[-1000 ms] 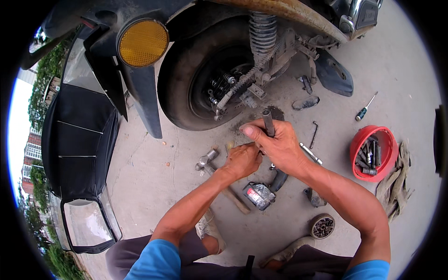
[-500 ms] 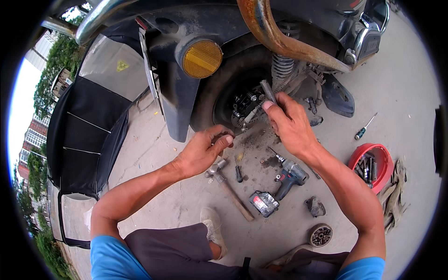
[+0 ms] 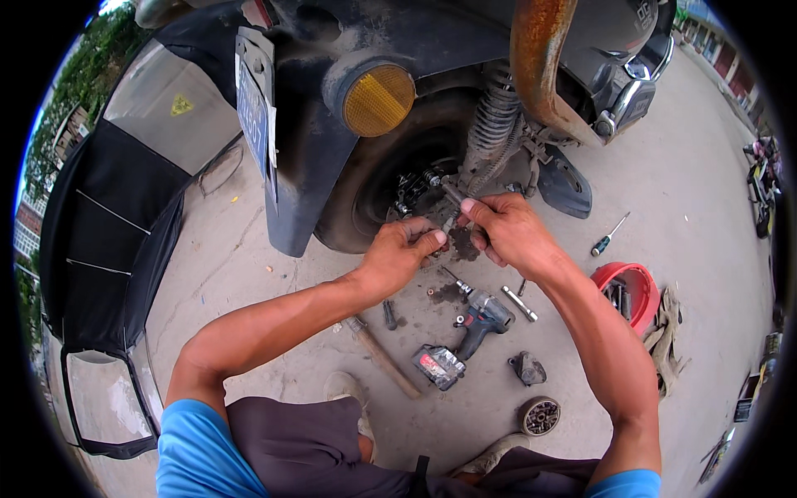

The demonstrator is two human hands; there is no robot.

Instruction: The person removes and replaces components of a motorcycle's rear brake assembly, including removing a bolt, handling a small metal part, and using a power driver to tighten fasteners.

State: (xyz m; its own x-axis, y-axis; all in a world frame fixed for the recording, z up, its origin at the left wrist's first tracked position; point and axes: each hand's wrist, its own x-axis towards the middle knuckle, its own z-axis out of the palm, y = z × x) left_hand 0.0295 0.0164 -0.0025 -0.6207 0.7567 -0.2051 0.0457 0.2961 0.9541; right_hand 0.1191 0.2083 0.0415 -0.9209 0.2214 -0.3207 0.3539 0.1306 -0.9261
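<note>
My right hand (image 3: 513,232) is closed around a grey metal tube (image 3: 453,192), whose far end points at the wheel hub. Close beside it, my left hand (image 3: 405,251) has thumb and fingers pinched together; a small pale metal piece (image 3: 449,223) shows at its fingertips, too small to name. Both hands are just in front of the wheel (image 3: 340,217), where the dark hub parts (image 3: 404,204) are exposed. A coil-spring shock absorber (image 3: 495,116) stands above the hands. My fingers partly hide the hub's lower side.
On the ground lie a cordless driver (image 3: 483,319), a hammer (image 3: 383,358), a short screwdriver (image 3: 388,314), a socket wrench (image 3: 520,304) and another screwdriver (image 3: 610,234). A red bowl (image 3: 646,292) of tools, gloves (image 3: 664,340) and a round tin (image 3: 540,416) are at right. A rusty bar (image 3: 535,58) overhangs.
My hands have come closer together in front of the hub. The tube in my right hand has lowered and tilted toward it. The view has shifted, uncovering the socket wrench.
</note>
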